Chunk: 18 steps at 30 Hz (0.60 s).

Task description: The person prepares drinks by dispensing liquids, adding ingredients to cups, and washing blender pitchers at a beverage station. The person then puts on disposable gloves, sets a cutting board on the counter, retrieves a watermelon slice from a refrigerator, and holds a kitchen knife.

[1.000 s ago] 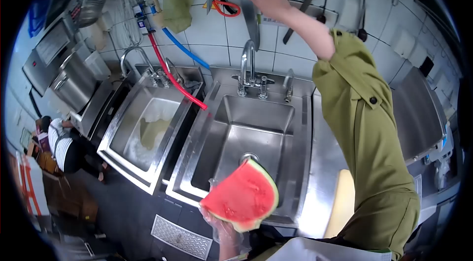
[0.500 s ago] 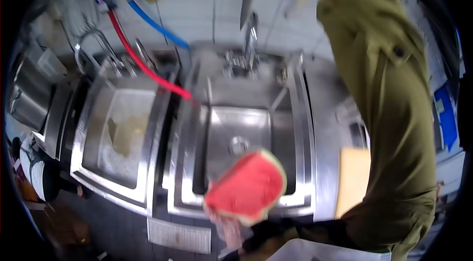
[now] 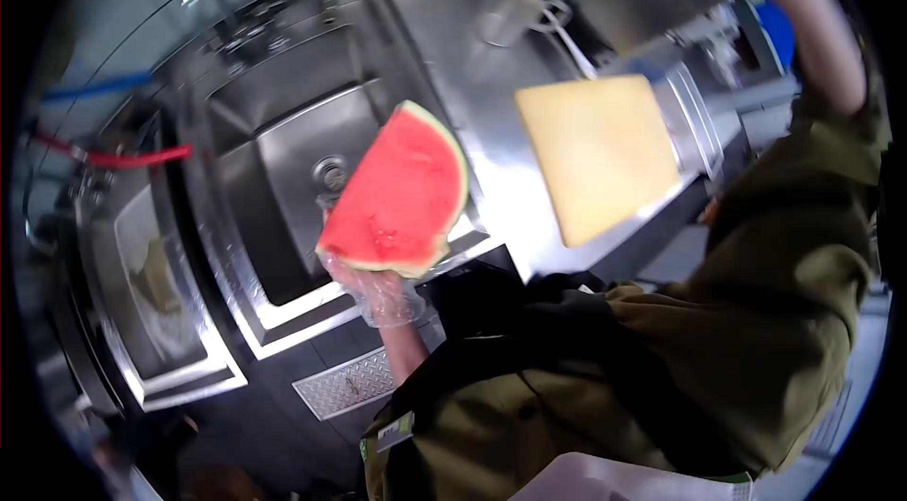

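My left hand (image 3: 371,290), in a clear plastic glove, holds a large cut piece of watermelon (image 3: 402,194) from below, over the front edge of the steel sink (image 3: 283,146). Its red flesh faces up. At the top right edge of the view is my raised right forearm; the hand and its fingers are cut off by the frame. A yellow cutting board (image 3: 600,151) lies on the steel counter (image 3: 444,38), to the right of the watermelon.
Behind the board stands a clear jug (image 3: 518,5) with a white-handled tool. A second sink (image 3: 156,284) holding cloudy water is at the left, with a red hose (image 3: 137,159) and a blue hose (image 3: 99,88) above. A metal floor plate (image 3: 345,386) lies below.
The view has swung right and down, bringing the cutting board and jug fully into sight. My right arm has left the tools on the wall. The watermelon remains in my left hand.
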Tool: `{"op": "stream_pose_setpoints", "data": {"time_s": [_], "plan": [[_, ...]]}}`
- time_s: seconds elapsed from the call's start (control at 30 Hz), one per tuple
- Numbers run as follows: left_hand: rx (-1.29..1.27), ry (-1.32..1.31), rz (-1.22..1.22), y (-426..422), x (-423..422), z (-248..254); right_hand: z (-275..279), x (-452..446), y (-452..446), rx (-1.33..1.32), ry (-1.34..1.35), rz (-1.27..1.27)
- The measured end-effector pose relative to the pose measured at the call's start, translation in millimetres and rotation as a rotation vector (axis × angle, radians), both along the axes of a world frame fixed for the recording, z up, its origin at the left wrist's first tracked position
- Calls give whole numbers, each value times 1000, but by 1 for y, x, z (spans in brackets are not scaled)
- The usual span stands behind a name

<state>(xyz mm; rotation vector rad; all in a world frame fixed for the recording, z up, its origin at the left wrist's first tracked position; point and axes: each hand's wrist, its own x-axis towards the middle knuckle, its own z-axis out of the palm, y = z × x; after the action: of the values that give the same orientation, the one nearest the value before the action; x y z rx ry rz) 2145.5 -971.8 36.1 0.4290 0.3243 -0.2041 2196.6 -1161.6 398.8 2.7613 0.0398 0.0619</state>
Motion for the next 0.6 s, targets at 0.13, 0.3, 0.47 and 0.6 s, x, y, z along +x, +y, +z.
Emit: {"op": "stream_pose_setpoints", "data": {"time_s": [0.13,0.3,0.47,0.6], "plan": [[-98,-37,-191,-33,-22,-41,-94,-163,-130,566,-66,-95],[-48,-80,-271,-117,-52,-26,-221,-306,-173,1275,-212,-655],[-19,5,-311,-200,-99,-12,-268,-335,-200,1316,-232,-631],[340,-299,-214,-266,-135,-11,-289,-340,-228,1086,-204,-433]]}}
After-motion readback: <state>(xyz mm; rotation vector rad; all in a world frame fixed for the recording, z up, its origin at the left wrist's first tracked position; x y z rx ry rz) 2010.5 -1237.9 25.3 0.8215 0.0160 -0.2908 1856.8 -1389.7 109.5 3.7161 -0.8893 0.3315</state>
